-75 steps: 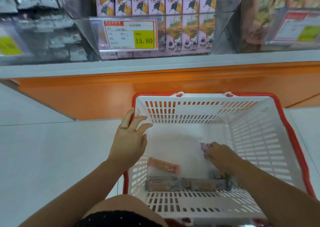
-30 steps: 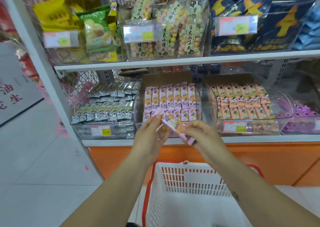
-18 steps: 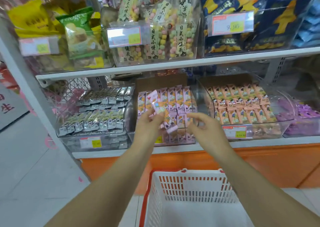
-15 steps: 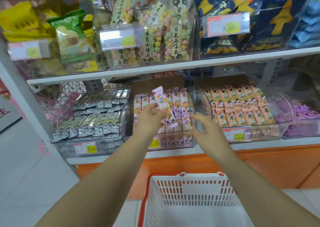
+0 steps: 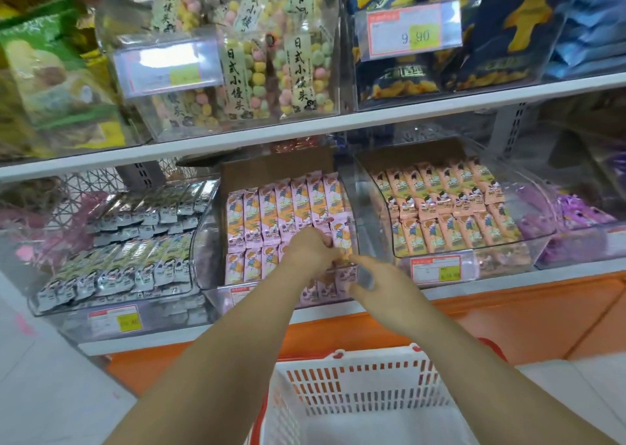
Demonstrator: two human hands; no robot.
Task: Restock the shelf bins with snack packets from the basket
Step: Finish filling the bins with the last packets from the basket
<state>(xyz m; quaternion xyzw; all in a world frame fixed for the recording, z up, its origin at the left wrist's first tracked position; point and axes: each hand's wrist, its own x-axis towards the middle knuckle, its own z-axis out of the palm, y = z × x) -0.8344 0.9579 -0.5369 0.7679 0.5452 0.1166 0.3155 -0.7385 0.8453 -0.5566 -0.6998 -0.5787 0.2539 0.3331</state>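
The middle clear bin (image 5: 209, 241) on the lower shelf holds rows of pink snack packets (image 5: 271, 214). My left hand (image 5: 310, 251) reaches into this bin at its front right, fingers curled round a pink packet (image 5: 339, 232) that lies against the rows. Just in front of the bin my right hand (image 5: 376, 283) hovers with one finger stretched toward the left hand and nothing in it. The white basket (image 5: 355, 387) with a red rim stands on the floor below my arms; its contents are out of view.
A bin of silver-grey packets (image 5: 135, 241) stands to the left and a bin of peach packets (image 5: 440, 214) to the right. Purple packets (image 5: 576, 214) lie further right. The upper shelf (image 5: 338, 122) carries bagged sweets and blue snack bags. An orange plinth (image 5: 508, 315) runs below.
My left hand has lowered the pink packet from above the rows down to the bin's front right. The right hand has stayed close beside it. The view moved nearer the shelf.
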